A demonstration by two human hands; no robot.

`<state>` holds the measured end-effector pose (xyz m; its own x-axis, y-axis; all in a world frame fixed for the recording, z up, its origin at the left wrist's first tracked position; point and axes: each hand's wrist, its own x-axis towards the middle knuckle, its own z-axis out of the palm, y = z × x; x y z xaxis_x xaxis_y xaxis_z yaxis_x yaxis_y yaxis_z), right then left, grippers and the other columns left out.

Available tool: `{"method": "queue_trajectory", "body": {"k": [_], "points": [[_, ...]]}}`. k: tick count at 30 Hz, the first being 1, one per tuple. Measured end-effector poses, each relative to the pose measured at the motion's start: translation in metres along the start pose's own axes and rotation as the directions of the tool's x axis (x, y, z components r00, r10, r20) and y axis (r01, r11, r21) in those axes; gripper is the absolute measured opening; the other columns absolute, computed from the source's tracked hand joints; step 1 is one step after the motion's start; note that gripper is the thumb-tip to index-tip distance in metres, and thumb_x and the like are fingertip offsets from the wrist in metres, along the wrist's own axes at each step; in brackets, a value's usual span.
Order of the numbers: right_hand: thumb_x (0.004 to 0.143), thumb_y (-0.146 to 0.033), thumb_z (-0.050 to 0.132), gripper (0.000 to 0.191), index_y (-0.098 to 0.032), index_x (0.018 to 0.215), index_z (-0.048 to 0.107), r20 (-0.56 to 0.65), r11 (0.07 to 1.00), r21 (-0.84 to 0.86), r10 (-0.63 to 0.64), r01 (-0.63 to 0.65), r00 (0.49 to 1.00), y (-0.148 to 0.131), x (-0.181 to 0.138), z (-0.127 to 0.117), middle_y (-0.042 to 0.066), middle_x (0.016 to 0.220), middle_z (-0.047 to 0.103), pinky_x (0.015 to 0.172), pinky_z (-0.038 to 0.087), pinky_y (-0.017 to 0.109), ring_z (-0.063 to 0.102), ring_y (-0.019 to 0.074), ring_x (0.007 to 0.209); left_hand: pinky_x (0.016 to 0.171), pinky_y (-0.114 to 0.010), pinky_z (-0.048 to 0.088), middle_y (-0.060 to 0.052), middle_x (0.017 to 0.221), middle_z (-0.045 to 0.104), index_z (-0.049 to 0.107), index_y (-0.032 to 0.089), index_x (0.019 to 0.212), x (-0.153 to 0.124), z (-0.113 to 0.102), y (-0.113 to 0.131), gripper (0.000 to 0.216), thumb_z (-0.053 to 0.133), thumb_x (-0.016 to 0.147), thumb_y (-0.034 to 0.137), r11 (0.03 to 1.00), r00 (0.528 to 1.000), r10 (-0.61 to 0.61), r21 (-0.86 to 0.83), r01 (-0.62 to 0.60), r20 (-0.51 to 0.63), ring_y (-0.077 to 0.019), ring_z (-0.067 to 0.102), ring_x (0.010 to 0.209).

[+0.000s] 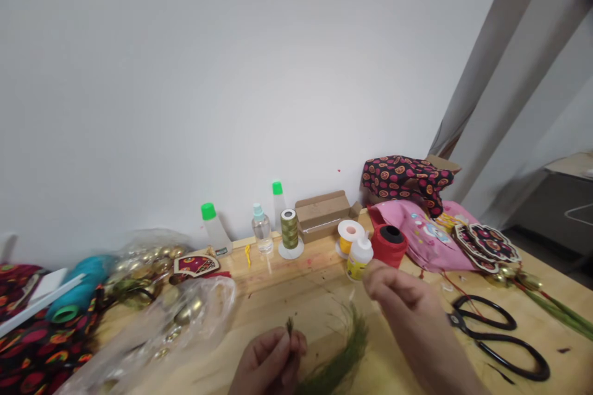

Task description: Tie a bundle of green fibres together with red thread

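My left hand [269, 361], at the bottom middle, pinches the tip of a small bundle of dark green thread [290, 324], which pokes up between thumb and forefinger. A loose hank of green thread [345, 349] spreads over the wood just to its right, its strands fanning upward. My right hand [403, 299] is raised to the right of the hank with its fingers pressed together; anything between them is too fine to make out. Behind its fingertips stands a white glue bottle [360, 256] with a yellow label. Black-handled scissors [486, 336] lie to its right.
Along the wall stand an olive thread spool [290, 231], clear bottles [263, 231], a cardboard box [324, 216] and a red thread cone [390, 247]. A plastic bag of gold bells [185, 321] lies left. Pink fabric [430, 237] and embroidered pieces [493, 244] lie right.
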<state>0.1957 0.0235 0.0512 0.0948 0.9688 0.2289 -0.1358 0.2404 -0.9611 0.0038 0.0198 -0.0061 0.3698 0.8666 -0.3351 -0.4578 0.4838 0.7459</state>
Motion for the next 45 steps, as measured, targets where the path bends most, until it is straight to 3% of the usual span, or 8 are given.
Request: {"method": "queue_trajectory", "body": {"k": [3,8,10,12,14,17,30,45], "points": [[0.072,-0.021,0.058,0.014,-0.022,0.058,0.058,0.256,0.989,-0.105,-0.076,0.106,0.964,-0.039,-0.007,-0.019,0.001,0.06,0.05,0.05,0.036,0.023,0.045,0.0124,0.055,0.032,-0.012,0.015,0.005,0.042,0.04,0.067,0.011,0.06,0.001,-0.004,0.007,0.027,0.073,0.051,0.036,0.995,0.977,0.099,0.008,-0.1,-0.188,-0.0002,0.024,0.035],[0.074,-0.031,0.057,0.014,-0.021,0.065,0.063,0.671,0.946,-0.222,-0.029,0.237,0.741,-0.06,-0.016,-0.004,0.002,0.061,0.055,0.052,0.039,0.021,0.051,0.011,0.057,0.034,-0.012,0.028,-0.001,0.054,0.057,0.068,0.011,0.058,0.0,-0.001,0.012,0.026,0.077,0.044,0.031,0.971,0.921,0.217,-0.029,-0.239,-0.324,-0.0045,0.041,0.044],[0.075,-0.027,0.055,0.015,-0.02,0.064,0.062,0.656,0.91,-0.302,-0.02,0.286,0.755,-0.044,-0.015,0.013,0.001,0.063,0.056,0.054,0.04,0.019,0.053,0.0101,0.06,0.039,-0.015,0.036,-0.003,0.058,0.061,0.067,0.012,0.055,-0.002,0.004,0.011,0.023,0.077,0.043,0.028,0.972,0.934,0.2,-0.064,-0.228,-0.297,-0.0075,0.048,0.049],[0.072,-0.022,0.058,0.011,-0.018,0.062,0.062,0.501,0.837,-0.436,-0.078,0.329,0.862,-0.022,-0.012,0.029,0.0,0.063,0.057,0.058,0.04,0.021,0.053,0.0108,0.062,0.049,-0.019,0.043,-0.003,0.059,0.063,0.067,0.012,0.055,-0.003,0.009,0.009,0.018,0.076,0.048,0.026,0.974,0.964,0.173,-0.11,-0.198,-0.203,-0.0105,0.053,0.054],[0.071,-0.021,0.058,0.012,-0.017,0.061,0.062,0.396,0.789,-0.527,-0.101,0.316,0.913,-0.002,-0.009,0.039,0.001,0.063,0.056,0.061,0.04,0.023,0.053,0.0125,0.065,0.062,-0.023,0.045,-0.004,0.06,0.065,0.067,0.013,0.056,-0.005,0.013,0.007,0.014,0.074,0.052,0.024,0.971,0.981,0.161,-0.161,-0.178,-0.111,-0.0135,0.057,0.062],[0.071,-0.017,0.06,0.011,-0.016,0.06,0.062,0.338,0.792,-0.545,-0.094,0.276,0.936,0.013,-0.005,0.044,0.001,0.063,0.056,0.061,0.04,0.023,0.053,0.0126,0.066,0.073,-0.026,0.044,-0.005,0.063,0.068,0.067,0.013,0.057,-0.005,0.016,0.004,0.009,0.071,0.056,0.021,0.962,0.986,0.164,-0.214,-0.167,-0.032,-0.0148,0.058,0.069],[0.07,-0.02,0.063,0.009,-0.017,0.062,0.066,0.431,0.857,-0.456,-0.026,0.242,0.902,0.014,0.003,0.04,0.0,0.06,0.06,0.061,0.039,0.021,0.054,0.011,0.064,0.065,-0.023,0.046,-0.007,0.062,0.068,0.068,0.01,0.06,-0.009,0.019,0.005,0.009,0.066,0.064,0.018,0.961,0.993,0.121,-0.249,-0.117,0.001,-0.014,0.06,0.063],[0.069,-0.025,0.063,0.011,-0.017,0.064,0.068,0.567,0.787,-0.523,0.035,0.327,0.823,0.001,0.014,0.034,0.001,0.064,0.061,0.058,0.038,0.02,0.054,0.0106,0.063,0.063,-0.021,0.045,-0.005,0.059,0.067,0.068,0.01,0.06,-0.008,0.016,0.002,0.011,0.068,0.062,0.02,0.98,0.995,0.094,-0.176,-0.091,0.009,-0.0117,0.059,0.059]]}}
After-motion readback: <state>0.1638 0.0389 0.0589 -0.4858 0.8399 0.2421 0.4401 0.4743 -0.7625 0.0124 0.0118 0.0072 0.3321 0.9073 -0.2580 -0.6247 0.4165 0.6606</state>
